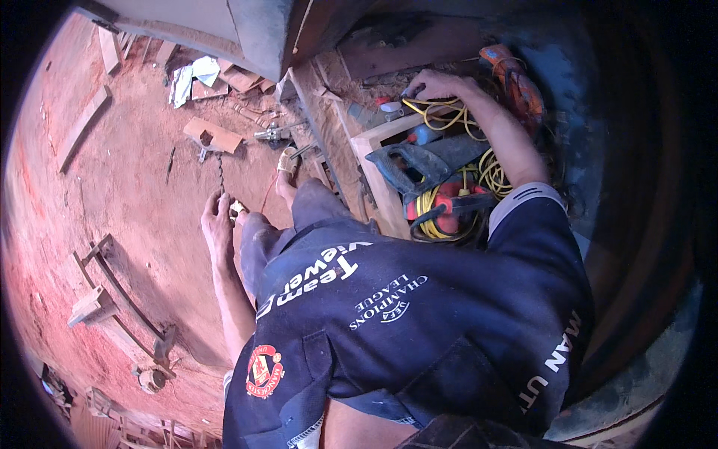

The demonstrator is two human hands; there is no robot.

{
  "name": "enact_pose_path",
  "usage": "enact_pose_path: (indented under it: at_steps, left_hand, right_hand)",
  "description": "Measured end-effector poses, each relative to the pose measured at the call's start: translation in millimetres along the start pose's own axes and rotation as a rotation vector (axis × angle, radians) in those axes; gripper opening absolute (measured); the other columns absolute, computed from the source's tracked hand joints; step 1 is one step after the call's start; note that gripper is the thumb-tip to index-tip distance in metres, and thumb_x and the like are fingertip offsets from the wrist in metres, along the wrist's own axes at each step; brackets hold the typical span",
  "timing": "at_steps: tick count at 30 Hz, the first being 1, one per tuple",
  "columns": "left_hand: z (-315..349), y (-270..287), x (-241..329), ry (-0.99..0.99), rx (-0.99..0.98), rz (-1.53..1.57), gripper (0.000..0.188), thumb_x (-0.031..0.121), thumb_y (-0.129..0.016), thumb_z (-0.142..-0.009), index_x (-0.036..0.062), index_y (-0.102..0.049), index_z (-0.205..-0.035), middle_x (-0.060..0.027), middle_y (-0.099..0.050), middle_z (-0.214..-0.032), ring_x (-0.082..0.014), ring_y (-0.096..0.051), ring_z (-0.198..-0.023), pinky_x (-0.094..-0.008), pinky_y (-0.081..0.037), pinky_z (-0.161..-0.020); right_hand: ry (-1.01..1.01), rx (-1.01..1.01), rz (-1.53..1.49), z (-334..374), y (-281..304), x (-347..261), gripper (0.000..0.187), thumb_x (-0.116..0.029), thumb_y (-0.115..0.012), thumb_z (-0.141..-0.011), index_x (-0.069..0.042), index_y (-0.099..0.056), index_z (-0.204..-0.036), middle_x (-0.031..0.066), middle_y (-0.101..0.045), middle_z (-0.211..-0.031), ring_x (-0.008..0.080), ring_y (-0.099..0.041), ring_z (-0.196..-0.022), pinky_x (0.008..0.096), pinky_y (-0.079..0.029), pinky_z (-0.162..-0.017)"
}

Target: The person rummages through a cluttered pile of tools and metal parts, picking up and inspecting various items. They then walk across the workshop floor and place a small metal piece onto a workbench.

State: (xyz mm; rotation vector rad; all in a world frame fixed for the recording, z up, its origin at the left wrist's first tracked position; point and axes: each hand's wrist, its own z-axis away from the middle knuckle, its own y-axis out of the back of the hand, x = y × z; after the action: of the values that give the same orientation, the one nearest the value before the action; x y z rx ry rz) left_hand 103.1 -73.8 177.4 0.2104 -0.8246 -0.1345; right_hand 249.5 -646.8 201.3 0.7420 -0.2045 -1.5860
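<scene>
My left hand [218, 212] is low over the earth floor at the left, with its fingers closed on the end of a thin, dark, spiral drill bit [221, 176]. The bit's far end points at a reddish wooden block [213, 135] with a dark notch. At the upper right, my right hand [434, 86] reaches over a wooden toolbox [368, 144]. Its curled fingers meet a yellow cable [443, 123] at the box's far end. Beneath that forearm lie a handsaw [407, 168] with a dark grip and a red power tool [447, 217] wound with yellow cord.
A metal clamp-like tool [275, 135] lies beside my sandalled foot [287, 160]. Wooden frame pieces [120, 299] rest at the left, and a long plank [84, 127] lies farther off. A large dark panel [254, 34] overhangs the top. An orange bundle [516, 86] sits beyond the toolbox.
</scene>
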Motion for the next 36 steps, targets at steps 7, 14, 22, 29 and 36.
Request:
enact_pose_path:
  at_steps: [7,14,22,29,36]
  left_hand:
    - [-0.7,8.3,-1.6,-0.010,0.062,0.035,0.042,0.028,-0.059,-0.101,-0.0009,-0.059,-0.131,-0.0081,-0.071,-0.101,-0.0090,-0.058,-0.074,-0.0240,-0.045,-0.060]
    - [-4.7,5.1,-5.0,-0.004,0.022,0.029,0.042,0.029,-0.060,-0.100,-0.0001,-0.060,-0.130,-0.0086,-0.071,-0.101,-0.0089,-0.058,-0.075,-0.0239,-0.044,-0.061]
    - [-3.6,-1.7,1.9,-0.044,-0.013,0.010,0.041,0.027,-0.060,-0.099,-0.0011,-0.061,-0.129,-0.0103,-0.070,-0.098,-0.0119,-0.060,-0.076,-0.0276,-0.048,-0.067]
    - [-11.9,-43.2,27.9,-0.264,-0.198,-0.121,0.039,0.022,-0.061,-0.096,0.0031,-0.062,-0.129,-0.0147,-0.071,-0.107,-0.0200,-0.067,-0.092,-0.0320,-0.052,-0.082]
    - [-48.4,-209.5,109.4,-0.873,-0.348,-0.523,0.037,0.016,-0.052,-0.094,0.0029,-0.060,-0.127,-0.0229,-0.069,-0.113,-0.0391,-0.066,-0.105,-0.0462,-0.052,-0.088]
  right_hand:
    - [-0.146,-0.288,-0.034,0.0,1.9,-10.7,0.048,-0.032,-0.071,-0.071,-0.004,-0.072,-0.110,0.0130,-0.071,-0.102,0.0240,-0.066,-0.094,0.0362,-0.051,-0.080]
    - [-0.222,-0.156,0.016,18.8,-2.9,-46.0,0.061,-0.050,-0.067,-0.079,-0.002,-0.068,-0.117,0.0177,-0.069,-0.110,0.0278,-0.065,-0.100,0.0383,-0.049,-0.086]
    - [-0.186,0.077,0.137,24.8,-21.7,-36.5,0.069,-0.059,-0.060,-0.089,-0.001,-0.062,-0.128,0.0227,-0.065,-0.123,0.0361,-0.062,-0.114,0.0428,-0.047,-0.096]
    - [-0.094,0.531,-0.316,17.7,-25.7,-36.6,0.067,-0.055,-0.065,-0.090,-0.003,-0.060,-0.131,0.0183,-0.064,-0.128,0.0295,-0.059,-0.120,0.0407,-0.046,-0.101]
    - [0.204,1.011,-1.189,78.9,32.3,-85.0,0.045,-0.045,-0.053,-0.101,-0.003,-0.064,-0.114,0.0054,-0.060,-0.092,0.0187,-0.056,-0.085,0.0369,-0.046,-0.080]
